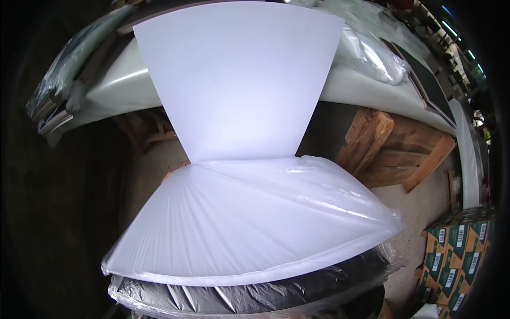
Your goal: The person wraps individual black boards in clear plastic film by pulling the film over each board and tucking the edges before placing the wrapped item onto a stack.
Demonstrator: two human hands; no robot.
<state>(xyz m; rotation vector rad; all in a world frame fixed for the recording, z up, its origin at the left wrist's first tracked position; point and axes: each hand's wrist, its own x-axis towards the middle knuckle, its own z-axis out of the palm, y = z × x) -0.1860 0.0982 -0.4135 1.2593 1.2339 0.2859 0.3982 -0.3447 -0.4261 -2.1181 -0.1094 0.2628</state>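
Nearest to me, along the bottom edge of the frame, lies a stack of dark panels (249, 295) wrapped in crinkled clear film. Just above it, filling the lower middle, is the white sheet (239, 95) I am handling. Its near half sits inside a clear plastic bag (255, 223), whose wrinkles fan out from the centre toward the lower left and lower right corners. The far half rises bare and smooth into the upper middle of the frame.

Of my hands I see almost nothing. A small orange-pink patch shows at the sheet's left edge, where the bag's mouth begins, left of centre. It may be my left hand (172, 173), but I cannot tell whether it grips or lies flat. My right hand is hidden behind the sheet.

Beyond the sheet, a pale, long table (372, 87) curves across the upper part of the frame. On its upper right lies a heap of clear plastic wrap (372, 53). At its upper left end is a pile of film-wrapped flat panels (53, 101).

Under the table, right of centre, brown wooden blocks (393, 149) lie on a dusty concrete floor (414, 212). In the lower right corner stand stacked cardboard boxes (457, 255) with green and white faces. The far upper right shows dim shelving and strip lights, too small to tell apart.
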